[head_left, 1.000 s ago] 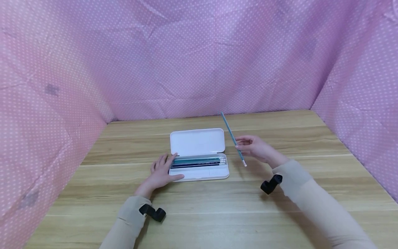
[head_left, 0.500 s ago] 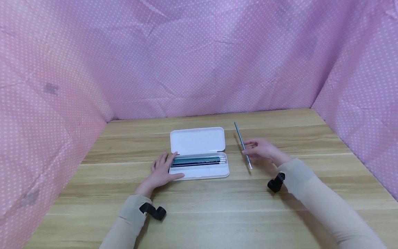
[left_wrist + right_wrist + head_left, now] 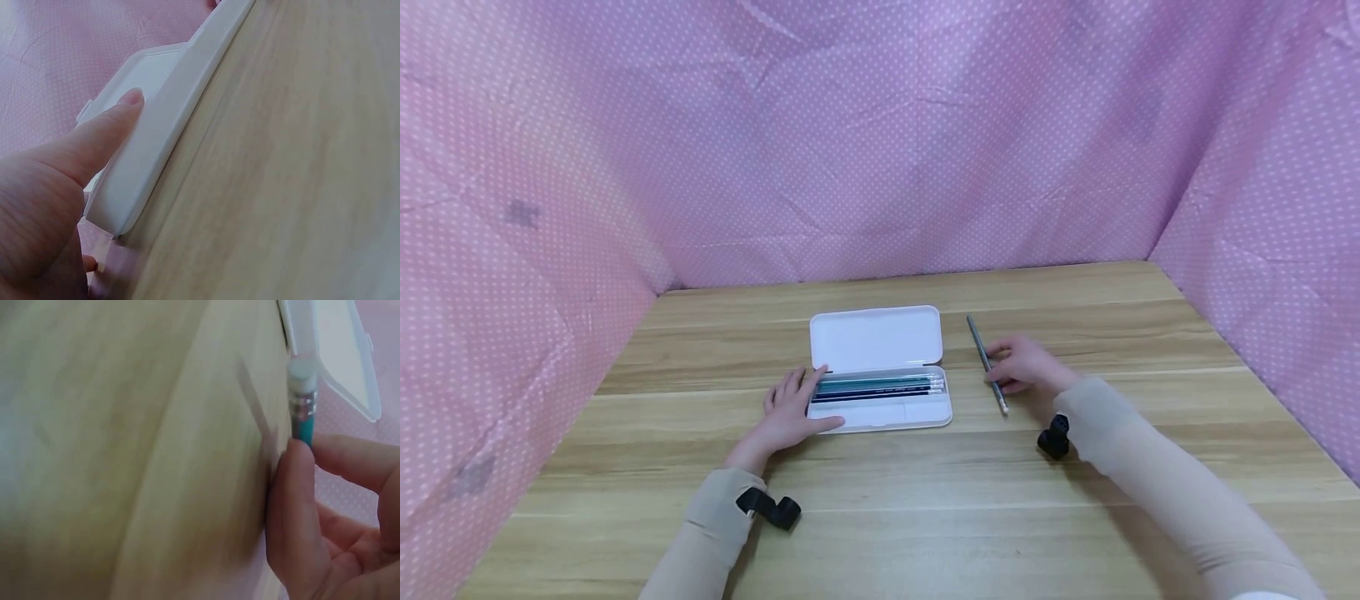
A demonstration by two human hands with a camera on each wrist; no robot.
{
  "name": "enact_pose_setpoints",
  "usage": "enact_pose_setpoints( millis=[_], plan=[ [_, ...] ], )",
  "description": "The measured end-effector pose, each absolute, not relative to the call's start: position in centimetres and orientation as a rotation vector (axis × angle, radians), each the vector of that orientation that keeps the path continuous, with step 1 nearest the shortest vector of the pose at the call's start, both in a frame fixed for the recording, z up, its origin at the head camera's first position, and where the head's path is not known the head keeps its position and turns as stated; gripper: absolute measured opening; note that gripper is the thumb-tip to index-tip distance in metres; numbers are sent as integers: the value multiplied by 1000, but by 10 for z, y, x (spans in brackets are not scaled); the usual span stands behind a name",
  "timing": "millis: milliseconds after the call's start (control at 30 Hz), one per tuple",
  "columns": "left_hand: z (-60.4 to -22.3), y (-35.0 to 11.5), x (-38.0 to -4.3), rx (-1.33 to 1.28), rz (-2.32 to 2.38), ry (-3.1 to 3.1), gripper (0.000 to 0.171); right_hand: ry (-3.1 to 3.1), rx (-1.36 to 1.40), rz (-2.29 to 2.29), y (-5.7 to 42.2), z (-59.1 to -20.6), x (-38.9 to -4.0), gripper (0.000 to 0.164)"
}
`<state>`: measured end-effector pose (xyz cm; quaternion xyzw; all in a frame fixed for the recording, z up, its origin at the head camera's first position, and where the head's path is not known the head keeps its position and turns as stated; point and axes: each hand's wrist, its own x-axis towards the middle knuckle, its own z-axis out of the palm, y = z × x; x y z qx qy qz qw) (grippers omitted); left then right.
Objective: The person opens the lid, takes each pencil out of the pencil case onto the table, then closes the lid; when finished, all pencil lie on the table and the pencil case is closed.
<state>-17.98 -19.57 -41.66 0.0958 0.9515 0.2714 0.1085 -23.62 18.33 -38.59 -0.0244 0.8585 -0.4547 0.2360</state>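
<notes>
A white pencil case (image 3: 872,414) lies on the table with its lid (image 3: 876,337) swung back. Several pencils (image 3: 872,387), teal and dark, lie side by side in it, their eraser ends to the right. My left hand (image 3: 785,421) rests on the case's left end, fingers spread; in the left wrist view its thumb (image 3: 109,134) lies straight over the front rim. To the right of the case, my right hand (image 3: 1032,364) pinches a teal pencil (image 3: 980,343) between thumb and fingers, low over the table. Its white eraser (image 3: 302,375) points toward me.
The wooden table (image 3: 880,508) reaches to a pink polka-dot cloth (image 3: 880,142) hung at the back and both sides. A small black camera (image 3: 1055,437) sits on the right wrist and another black camera (image 3: 782,512) on the left.
My right hand has moved rightward, away from the case, and lowered the pencil toward the table. My left hand and the case have stayed put.
</notes>
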Motion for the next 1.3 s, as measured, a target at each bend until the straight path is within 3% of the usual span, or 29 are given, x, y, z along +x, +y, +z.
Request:
enact_pose_setpoints(
  millis=[1300],
  plan=[
    [-420,-196,-179,284,795,2819,92,2415,-30,-1193,169,-377,-234,57]
  ],
)
